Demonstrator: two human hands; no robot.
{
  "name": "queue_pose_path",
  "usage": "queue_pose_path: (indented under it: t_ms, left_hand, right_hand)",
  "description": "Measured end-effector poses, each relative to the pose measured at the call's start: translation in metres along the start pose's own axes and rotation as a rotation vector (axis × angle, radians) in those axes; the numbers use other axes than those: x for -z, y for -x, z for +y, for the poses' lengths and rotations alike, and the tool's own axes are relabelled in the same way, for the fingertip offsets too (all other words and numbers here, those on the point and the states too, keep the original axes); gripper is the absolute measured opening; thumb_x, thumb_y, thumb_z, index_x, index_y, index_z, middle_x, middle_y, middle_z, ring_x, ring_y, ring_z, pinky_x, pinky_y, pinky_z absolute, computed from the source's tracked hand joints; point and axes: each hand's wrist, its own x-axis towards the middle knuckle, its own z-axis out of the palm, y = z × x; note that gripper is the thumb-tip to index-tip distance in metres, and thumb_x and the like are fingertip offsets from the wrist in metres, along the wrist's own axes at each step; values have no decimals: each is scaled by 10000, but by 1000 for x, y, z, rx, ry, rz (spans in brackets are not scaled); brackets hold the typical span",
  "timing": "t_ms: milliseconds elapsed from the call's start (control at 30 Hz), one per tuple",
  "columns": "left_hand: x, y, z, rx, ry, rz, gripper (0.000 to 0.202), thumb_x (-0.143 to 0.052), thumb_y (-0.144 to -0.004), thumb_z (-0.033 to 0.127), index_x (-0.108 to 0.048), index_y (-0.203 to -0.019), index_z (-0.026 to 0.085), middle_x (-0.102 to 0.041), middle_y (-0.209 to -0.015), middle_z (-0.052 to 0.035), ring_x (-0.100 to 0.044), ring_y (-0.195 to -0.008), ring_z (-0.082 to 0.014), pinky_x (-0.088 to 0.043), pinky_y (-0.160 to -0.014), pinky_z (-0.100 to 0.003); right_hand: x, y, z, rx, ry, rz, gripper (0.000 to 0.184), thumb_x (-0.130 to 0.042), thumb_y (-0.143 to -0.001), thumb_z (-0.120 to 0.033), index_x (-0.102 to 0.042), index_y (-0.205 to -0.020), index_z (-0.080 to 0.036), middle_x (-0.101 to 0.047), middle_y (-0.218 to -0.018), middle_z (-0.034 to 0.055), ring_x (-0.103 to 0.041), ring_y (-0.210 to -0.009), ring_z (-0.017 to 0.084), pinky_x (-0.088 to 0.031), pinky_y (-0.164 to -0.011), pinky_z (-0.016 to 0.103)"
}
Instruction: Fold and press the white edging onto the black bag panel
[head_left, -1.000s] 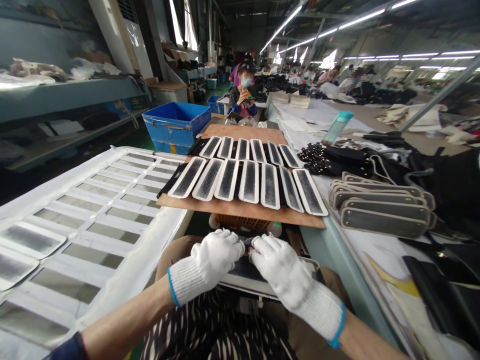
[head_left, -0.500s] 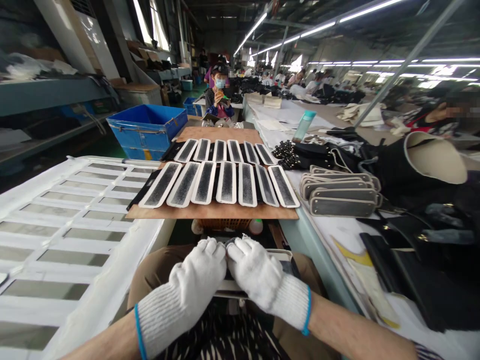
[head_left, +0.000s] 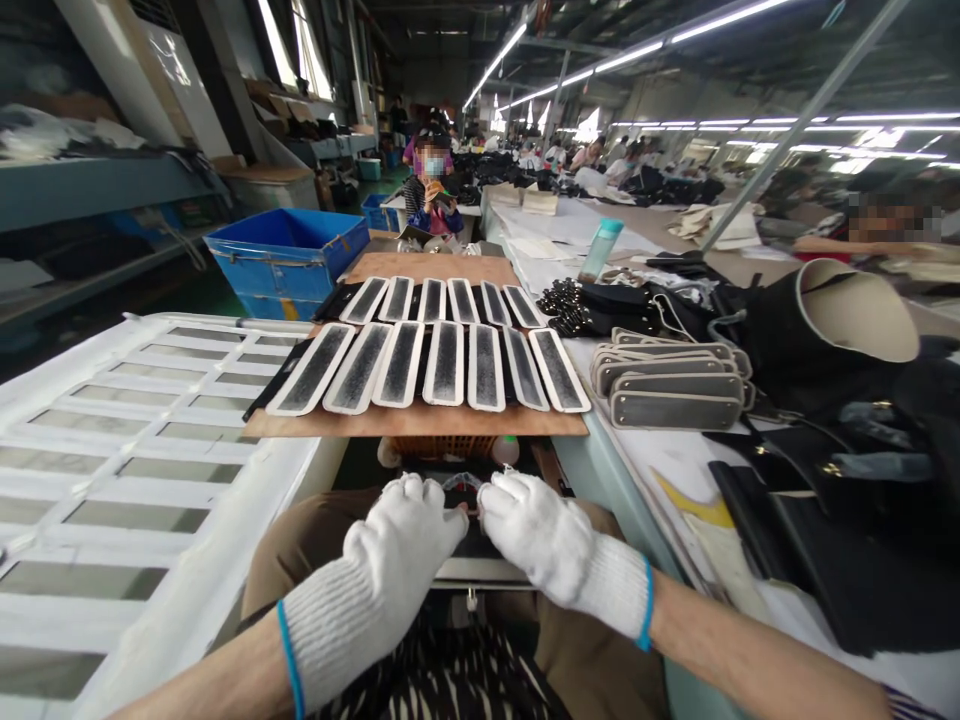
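Note:
On my lap lies a black bag (head_left: 480, 543) with a pale trim strip and a small metal pull hanging at its near side. My left hand (head_left: 409, 530), in a white knit glove with a blue cuff, is closed on the bag's far left part. Gloved the same way, my right hand (head_left: 536, 530) is closed on its far right part. A curved piece wrapped in clear plastic (head_left: 461, 482) shows between the hands. The gloves hide most fingertips and much of the bag.
Ahead, a brown board (head_left: 420, 424) bears two rows of dark strips with white borders (head_left: 484, 370). A frame with slotted white panels (head_left: 112, 480) stands left, a blue bin (head_left: 289, 265) behind. Stacked grey bag bases (head_left: 675, 400), black bag parts (head_left: 847, 570) and a bottle (head_left: 600, 250) lie right.
My hands have moved apart, the right one shifting rightward. More of the black bag and the plastic-wrapped curved piece now shows between them. The view has shifted slightly.

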Motion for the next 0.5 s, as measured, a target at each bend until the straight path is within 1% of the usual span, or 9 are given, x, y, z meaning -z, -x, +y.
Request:
queue_pose_path:
  t_ms: [67,100,133,167,233,267,333,400,500]
  left_hand:
    - [4,2,10,188,-43,-22,249,-495,-926,307,-686,-962,151,-643,-974,-164,-619,-850,-316,-426,-650,-389]
    - [5,3,14,257,-65,-27,296,-471,-930,340,-670,-995,130,-639,-993,-174,-623,-829,-327,-422,-631,-405]
    - [4,3,16,290,-80,-25,336,-446,-933,365,-654,-1017,115,-634,-1001,-179,-627,-810,-336,-419,-618,-420]
    - [2,3,18,298,-95,-16,362,-422,-938,385,-642,-1021,109,-630,-997,-177,-630,-799,-342,-416,-610,-431]
    - [-4,3,17,266,-130,16,402,-382,-949,429,-631,-995,118,-628,-968,-167,-633,-793,-349,-410,-589,-436]
    - [-6,2,17,245,-149,36,424,-361,-955,450,-629,-980,124,-627,-953,-164,-633,-787,-348,-405,-577,-433]
    - [-8,2,15,237,-182,66,462,-334,-963,483,-632,-961,131,-626,-924,-156,-631,-750,-337,-398,-555,-423]
    - [-4,4,16,247,-200,76,454,-350,-966,487,-647,-961,143,-629,-904,-142,-629,-713,-316,-396,-552,-406]
    - [8,11,19,233,-198,59,361,-423,-963,434,-680,-963,179,-639,-897,-129,-629,-730,-292,-388,-555,-351]
  right_hand:
    - [5,5,7,42,2,-8,232,-581,-890,-72,-570,-702,-209,-595,-755,6,-538,-738,182,-427,-660,340]
    - [8,7,10,68,10,1,236,-594,-877,-64,-569,-690,-207,-593,-750,3,-531,-728,181,-422,-653,340]
    - [12,9,13,90,21,11,237,-603,-868,-60,-571,-684,-205,-593,-750,1,-525,-724,179,-422,-654,340]
    - [16,11,16,105,34,18,237,-608,-864,-58,-574,-681,-204,-592,-749,0,-520,-724,179,-423,-662,339]
    - [23,16,22,119,52,12,238,-609,-869,-65,-577,-677,-203,-589,-743,-1,-515,-733,180,-431,-701,338]
    - [26,19,25,113,54,-8,238,-609,-871,-66,-577,-679,-204,-590,-747,-1,-516,-741,182,-434,-725,340]
    - [31,25,29,91,43,-100,210,-617,-862,-62,-580,-713,-204,-600,-783,0,-521,-763,186,-435,-756,346]
    - [37,30,31,67,22,-199,195,-623,-843,-44,-580,-741,-204,-609,-815,3,-525,-772,190,-435,-757,349]
    - [47,34,30,9,-35,-314,197,-588,-853,-28,-589,-765,-204,-619,-854,8,-532,-795,186,-435,-765,334]
